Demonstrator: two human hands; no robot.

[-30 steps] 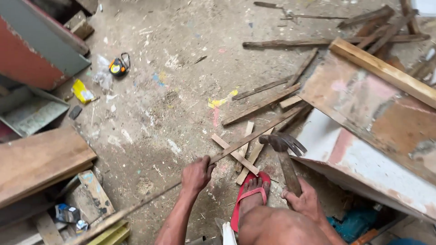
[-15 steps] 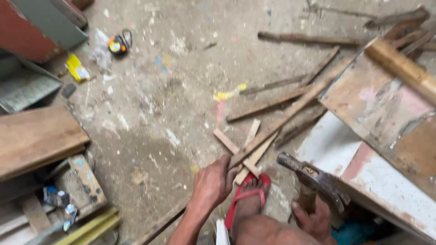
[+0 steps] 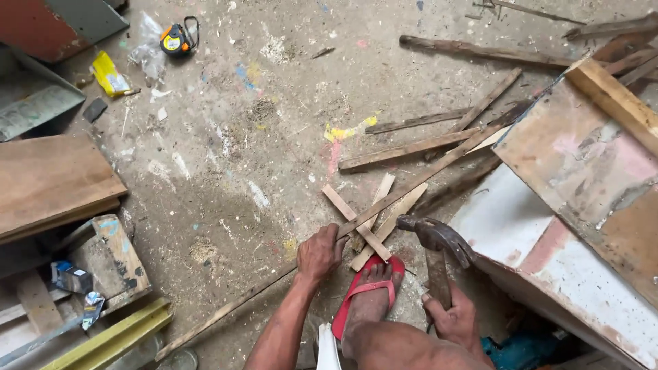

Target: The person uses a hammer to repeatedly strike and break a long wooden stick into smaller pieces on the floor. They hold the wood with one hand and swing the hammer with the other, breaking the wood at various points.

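A long slat (image 3: 384,202) is pinned to the floor (image 3: 226,171) by the left hand (image 3: 319,252), fingers curled down around it just beside a small pile of crossed offcuts (image 3: 367,219). A claw hammer (image 3: 436,257) is gripped low on its handle by the right hand (image 3: 452,316), fist closed tight, head raised over the offcuts and close to the slat. A foot in a red sandal (image 3: 367,294) is planted just below the pile, toes nearly touching it. The risk is judged plain: the left fingers lie very near the spot under the hammer head, so a glancing blow could catch them, or the toes. The slat is thin and could be split or kicked sideways if struck off-centre. A tape measure (image 3: 176,40) is left well apart, top left, near a painted panel (image 3: 576,199) leaning at right.
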